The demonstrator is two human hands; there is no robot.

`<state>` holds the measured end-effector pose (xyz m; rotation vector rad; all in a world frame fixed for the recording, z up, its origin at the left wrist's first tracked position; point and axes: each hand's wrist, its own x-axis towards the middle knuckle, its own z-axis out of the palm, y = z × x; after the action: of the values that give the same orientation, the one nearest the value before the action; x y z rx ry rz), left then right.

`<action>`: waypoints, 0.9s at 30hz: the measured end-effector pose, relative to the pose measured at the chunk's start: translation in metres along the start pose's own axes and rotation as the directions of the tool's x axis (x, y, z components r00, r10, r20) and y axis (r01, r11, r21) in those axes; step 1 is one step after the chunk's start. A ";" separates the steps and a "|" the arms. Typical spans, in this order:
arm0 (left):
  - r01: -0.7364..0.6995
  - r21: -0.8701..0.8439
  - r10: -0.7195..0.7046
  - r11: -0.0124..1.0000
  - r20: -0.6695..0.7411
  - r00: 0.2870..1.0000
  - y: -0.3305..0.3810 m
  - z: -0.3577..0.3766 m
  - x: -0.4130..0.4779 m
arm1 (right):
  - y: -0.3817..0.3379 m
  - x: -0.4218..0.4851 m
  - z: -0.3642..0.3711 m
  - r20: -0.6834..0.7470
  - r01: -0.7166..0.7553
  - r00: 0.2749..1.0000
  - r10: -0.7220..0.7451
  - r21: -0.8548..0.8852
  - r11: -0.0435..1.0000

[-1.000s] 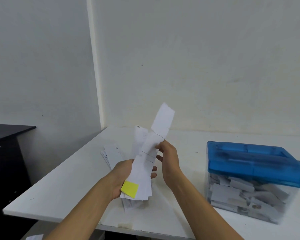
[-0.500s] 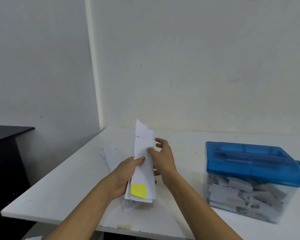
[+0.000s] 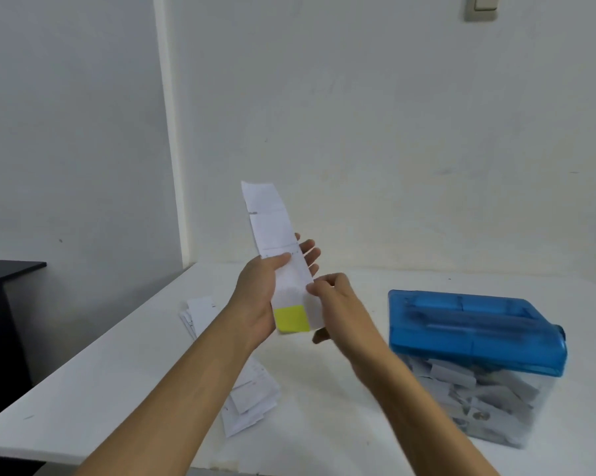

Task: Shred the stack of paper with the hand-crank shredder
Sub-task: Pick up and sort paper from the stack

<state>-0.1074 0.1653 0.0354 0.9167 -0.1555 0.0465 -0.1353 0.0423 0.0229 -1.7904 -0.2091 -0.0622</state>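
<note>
Head view: left hand grips bundle of paper strips at frame centre, thumb in front, fingers behind. Yellow sticky note at its lower end. Right hand pinches the bundle's right edge. Blue hand-crank shredder on bench, lower right; loose paper lower centre.

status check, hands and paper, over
Left hand grips paper strips, yellow note in front. Right hand pinches their edge. Shredder untouched, nothing in the way.
</note>
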 end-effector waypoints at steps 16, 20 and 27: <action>-0.248 0.800 -0.111 0.546 0.362 0.925 -0.056 0.117 0.018 | -0.020 -0.017 -0.186 -0.237 0.076 0.953 -0.191 -0.420 0.904; -0.356 0.841 -0.099 0.409 0.428 0.898 -0.071 0.121 0.020 | -0.003 -0.022 -0.203 -0.204 0.031 0.965 -0.166 -0.540 0.841; -0.400 0.849 -0.072 0.346 0.449 0.891 -0.082 0.126 0.022 | 0.012 -0.032 -0.227 -0.148 0.052 0.974 -0.172 -0.593 0.804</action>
<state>-0.0917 0.0143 0.0495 2.1097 -0.6949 0.1477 -0.1490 -0.1844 0.0581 -2.3747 -0.1633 -0.4307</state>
